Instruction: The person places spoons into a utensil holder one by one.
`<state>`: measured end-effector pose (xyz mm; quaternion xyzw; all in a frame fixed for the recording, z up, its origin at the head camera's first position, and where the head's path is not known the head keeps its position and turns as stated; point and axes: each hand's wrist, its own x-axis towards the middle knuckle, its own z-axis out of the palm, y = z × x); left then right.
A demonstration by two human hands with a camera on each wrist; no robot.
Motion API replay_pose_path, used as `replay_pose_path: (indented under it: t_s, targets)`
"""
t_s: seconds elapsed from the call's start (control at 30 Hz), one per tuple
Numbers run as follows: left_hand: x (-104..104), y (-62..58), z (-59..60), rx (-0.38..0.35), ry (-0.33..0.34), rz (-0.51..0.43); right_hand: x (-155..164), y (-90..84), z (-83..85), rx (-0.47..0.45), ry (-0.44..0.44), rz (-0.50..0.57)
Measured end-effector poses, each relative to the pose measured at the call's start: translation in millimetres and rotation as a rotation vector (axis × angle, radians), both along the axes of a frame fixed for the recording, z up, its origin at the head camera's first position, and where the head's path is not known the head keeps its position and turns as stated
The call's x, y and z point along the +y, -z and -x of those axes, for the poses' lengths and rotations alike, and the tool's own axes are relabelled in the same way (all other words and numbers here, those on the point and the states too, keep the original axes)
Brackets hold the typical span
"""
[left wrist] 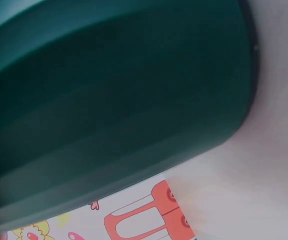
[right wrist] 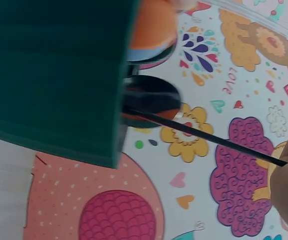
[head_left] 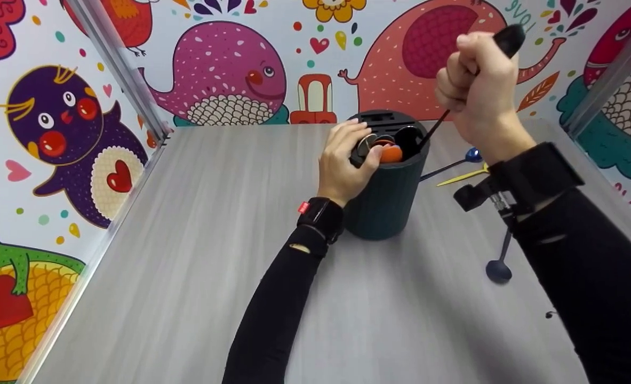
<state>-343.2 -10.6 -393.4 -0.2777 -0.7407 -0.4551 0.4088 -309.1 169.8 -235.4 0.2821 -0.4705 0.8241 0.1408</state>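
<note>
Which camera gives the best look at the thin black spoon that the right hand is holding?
The head view: the thin black spoon runs from the right hand to the dark green cylindrical holder. The right wrist view shows only its stem; the left wrist view shows none.

One dark green ribbed holder (head_left: 387, 197) at frame centre. Three loose spoons on the bench: blue (head_left: 472, 155) and yellow (head_left: 462, 177) centre right, dark blue (head_left: 499, 269) lower right. Two hands.

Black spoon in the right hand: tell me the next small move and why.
Probably lower the black spoon straight down into the dark green holder. The right hand grips it by the bowl end, its handle tip is already at the rim, and the left hand steadies the holder.
</note>
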Motion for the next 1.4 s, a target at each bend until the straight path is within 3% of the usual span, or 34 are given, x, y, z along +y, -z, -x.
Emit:
replay_pose_path:
  t_s: [0.07,0.33,0.67,0.97,1.17,1.4]
  targets:
    - [0,0.5,-0.2,0.0,-0.002,-0.002,1,7.5,3.5,-0.006,0.04,-0.03]
    - [0,-0.3,-0.1,0.003,0.001,-0.008,5,36.3,13.5,-0.175,0.181,-0.067]
    - [1,-0.1,0.5,0.011,-0.001,-0.014,-2,56.7,20.7,-0.308,0.156,-0.159]
    - [0,-0.5,-0.3,0.01,-0.006,0.001,-2,67.5,24.5,-0.251,0.214,-0.321]
    - [1,-1.3,-0.3,0.007,-0.017,0.011,-5,69.6,26.6,-0.25,0.284,-0.309]
    - [1,-0.7,-0.9,-0.006,-0.021,0.011,-14,71.0,26.2,-0.271,0.377,-0.374]
